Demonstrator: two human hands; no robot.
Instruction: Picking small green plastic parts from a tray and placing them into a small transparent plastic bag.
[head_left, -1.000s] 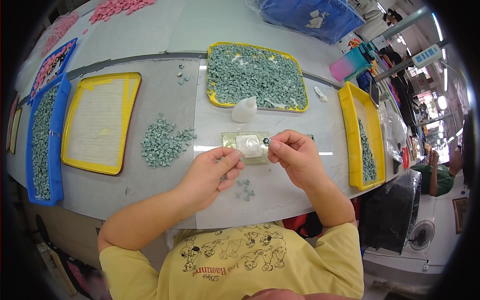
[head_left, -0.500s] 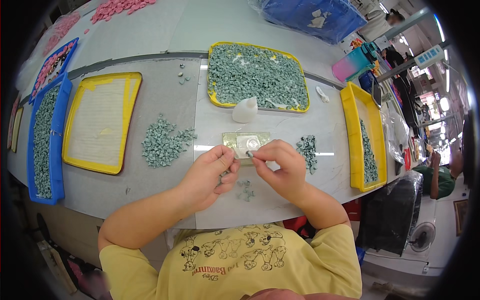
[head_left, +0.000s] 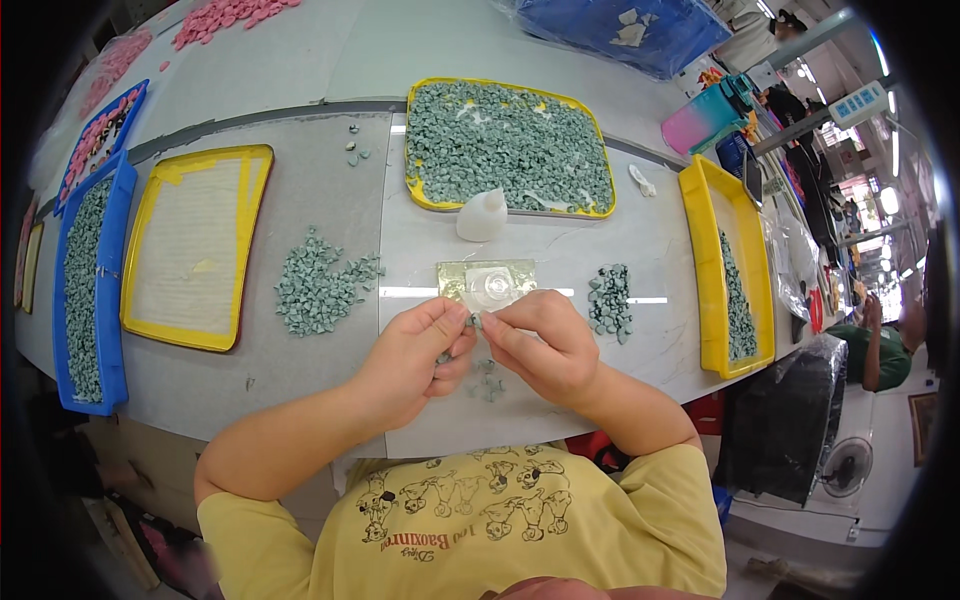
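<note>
The left hand (head_left: 425, 355) and right hand (head_left: 550, 345) pinch nearly closed on a small green piece (head_left: 476, 321) (perhaps two; fingers hide it); the right has come in from over the yellowish slab (head_left: 452, 281), so both now work together, just nearside.

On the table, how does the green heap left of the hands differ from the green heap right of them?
The left heap is larger and spreads wider; the right heap is smaller and narrower. The left heap looks mostly plain green, while the right heap shows more dark patches. Both lie loose on the table.
</note>
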